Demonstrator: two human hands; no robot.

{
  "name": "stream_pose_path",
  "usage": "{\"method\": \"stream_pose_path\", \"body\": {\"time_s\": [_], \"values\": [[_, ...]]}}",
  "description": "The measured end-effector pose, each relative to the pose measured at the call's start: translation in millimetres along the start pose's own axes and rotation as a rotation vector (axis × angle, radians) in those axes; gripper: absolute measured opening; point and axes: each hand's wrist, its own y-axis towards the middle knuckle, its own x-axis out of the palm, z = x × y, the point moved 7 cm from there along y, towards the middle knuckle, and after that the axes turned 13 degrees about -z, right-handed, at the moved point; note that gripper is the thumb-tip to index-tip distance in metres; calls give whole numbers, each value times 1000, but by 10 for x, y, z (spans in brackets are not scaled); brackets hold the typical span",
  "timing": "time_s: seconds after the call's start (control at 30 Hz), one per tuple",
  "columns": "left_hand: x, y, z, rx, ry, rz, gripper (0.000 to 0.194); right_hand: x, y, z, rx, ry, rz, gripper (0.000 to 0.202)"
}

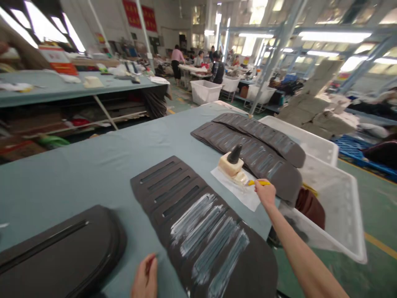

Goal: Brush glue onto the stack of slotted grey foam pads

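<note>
My right hand (265,193) is closed on the handle of a yellow brush (259,182). The brush tip touches pale glue (241,178) on a white sheet (248,198), beside a cream block (230,164) with a black cone on top. Below my left hand's level lies nothing I can see it holding; my left hand (145,277) rests near the blue-green cloth, fingers curled and partly apart. Between the hands lies a dark slotted panel (182,174), its nearer slots smeared with white glue, its farther slots without smears.
Stacked dark panels (260,153) lie beyond the sheet. A rounded dark piece (62,252) sits at left on the table (124,153). White bins (344,198) stand at the right edge. A metal pole (273,54) rises behind the table. People work in the background.
</note>
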Motion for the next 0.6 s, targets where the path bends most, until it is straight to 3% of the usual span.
{"method": "stream_pose_path", "body": {"time_s": [0.1,0.2,0.3,0.4,0.5,0.6], "values": [[-125,130,345,184,133,84,41,405,-226,-267,-79,51,-162,32],[-119,294,628,311,309,124,30,1148,-682,-718,-208,144,-468,28],[-100,414,792,334,448,176,27,1877,-1297,-1183,-343,192,-675,24],[-89,469,864,324,567,204,27,2440,-1797,-1487,-468,173,-782,21],[-77,483,875,322,648,203,24,2720,-1897,-1556,-572,82,-840,18],[-84,478,872,319,675,211,24,2618,-1451,-1413,-533,-56,-747,17]]}}
